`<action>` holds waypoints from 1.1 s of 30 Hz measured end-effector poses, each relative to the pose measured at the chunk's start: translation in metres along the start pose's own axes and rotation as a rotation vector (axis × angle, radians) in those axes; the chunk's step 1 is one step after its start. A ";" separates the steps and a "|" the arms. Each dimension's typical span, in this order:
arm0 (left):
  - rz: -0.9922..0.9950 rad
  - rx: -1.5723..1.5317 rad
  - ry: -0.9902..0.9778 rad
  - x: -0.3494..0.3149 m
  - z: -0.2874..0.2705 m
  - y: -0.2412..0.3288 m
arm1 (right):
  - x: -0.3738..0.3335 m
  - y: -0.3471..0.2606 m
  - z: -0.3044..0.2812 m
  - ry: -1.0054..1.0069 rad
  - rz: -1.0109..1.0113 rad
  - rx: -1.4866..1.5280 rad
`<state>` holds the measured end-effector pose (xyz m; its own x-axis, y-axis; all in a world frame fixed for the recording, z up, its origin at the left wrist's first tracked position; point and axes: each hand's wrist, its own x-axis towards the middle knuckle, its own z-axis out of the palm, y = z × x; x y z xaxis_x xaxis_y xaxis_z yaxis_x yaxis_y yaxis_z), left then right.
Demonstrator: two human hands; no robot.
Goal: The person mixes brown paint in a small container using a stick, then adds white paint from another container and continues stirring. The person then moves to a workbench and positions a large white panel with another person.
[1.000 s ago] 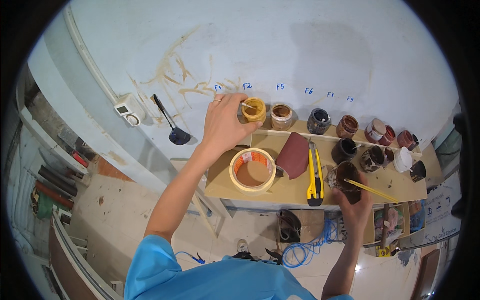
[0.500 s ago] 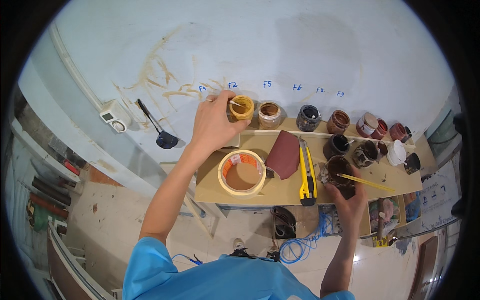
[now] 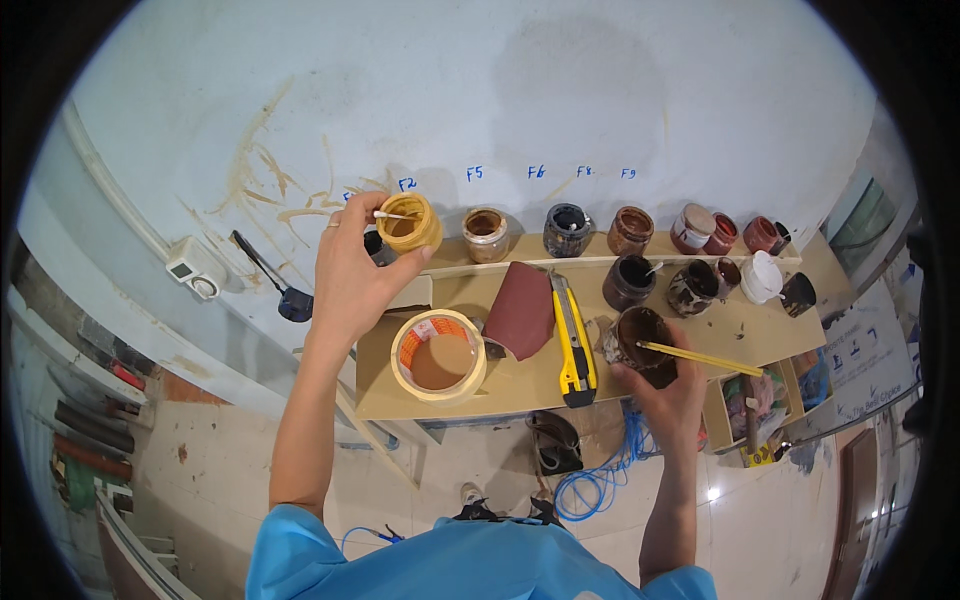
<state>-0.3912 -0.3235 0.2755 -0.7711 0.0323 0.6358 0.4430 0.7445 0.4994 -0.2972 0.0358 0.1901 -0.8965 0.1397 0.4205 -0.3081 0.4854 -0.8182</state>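
Observation:
My left hand (image 3: 362, 268) is closed around a yellow paint jar (image 3: 428, 245) with an open top, at the shelf's left end near the wall. A white-tipped cotton swab (image 3: 390, 215) leans in its mouth. At the front right of the shelf, my right hand (image 3: 668, 398) grips a dark-stained jar (image 3: 612, 345) with brown inside. Across that jar's mouth slants a thin yellow stick (image 3: 715, 360). Between my hands lie a roll of masking tape (image 3: 468, 380), a dark red sheet of sandpaper (image 3: 522, 310) and a yellow utility knife (image 3: 573, 350).
Several stained paint jars line the wall, among them a brown one (image 3: 486, 247) and a dark one (image 3: 568, 238). A white cup (image 3: 762, 285) stands farther right. Below are a divided box (image 3: 790, 395) and a coiled blue hose (image 3: 600, 480). A black holder (image 3: 294, 304) hangs at left.
The view has swung right. My left hand's yellow jar looks larger and closer, and a dark jar now shows behind it. My right hand still grips its jar.

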 end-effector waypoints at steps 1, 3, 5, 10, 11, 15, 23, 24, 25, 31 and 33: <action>-0.009 0.011 0.001 -0.001 -0.001 0.002 | 0.000 0.000 -0.002 -0.006 0.006 -0.011; -0.014 0.004 0.001 -0.003 -0.001 0.006 | -0.001 -0.001 -0.007 -0.030 0.002 -0.004; -0.014 -0.035 -0.001 -0.006 0.001 0.010 | -0.001 0.001 -0.009 -0.024 0.013 0.017; -0.011 0.051 -0.032 0.003 0.013 0.008 | 0.004 0.011 -0.008 -0.029 -0.036 0.009; -0.013 0.065 -0.037 0.003 0.016 0.006 | 0.004 0.013 -0.009 -0.026 -0.066 -0.044; -0.052 0.145 -0.079 0.004 0.024 0.000 | 0.007 0.016 -0.009 -0.026 -0.151 -0.117; -0.087 0.222 -0.124 0.011 0.029 -0.008 | 0.011 0.013 -0.008 -0.001 -0.224 -0.132; -0.085 0.214 -0.129 0.012 0.030 -0.009 | 0.010 0.013 -0.008 -0.003 -0.216 -0.133; -0.084 0.206 -0.134 0.012 0.031 -0.010 | 0.010 0.013 -0.009 -0.002 -0.229 -0.129; -0.089 0.259 -0.184 0.019 0.038 -0.015 | 0.010 0.015 -0.008 -0.016 -0.251 -0.128; -0.094 0.259 -0.198 0.020 0.040 -0.015 | 0.011 0.016 -0.008 -0.010 -0.268 -0.117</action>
<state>-0.4317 -0.3075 0.2568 -0.8883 0.0652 0.4546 0.2541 0.8943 0.3683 -0.3089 0.0519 0.1850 -0.7913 -0.0152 0.6113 -0.4963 0.6000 -0.6275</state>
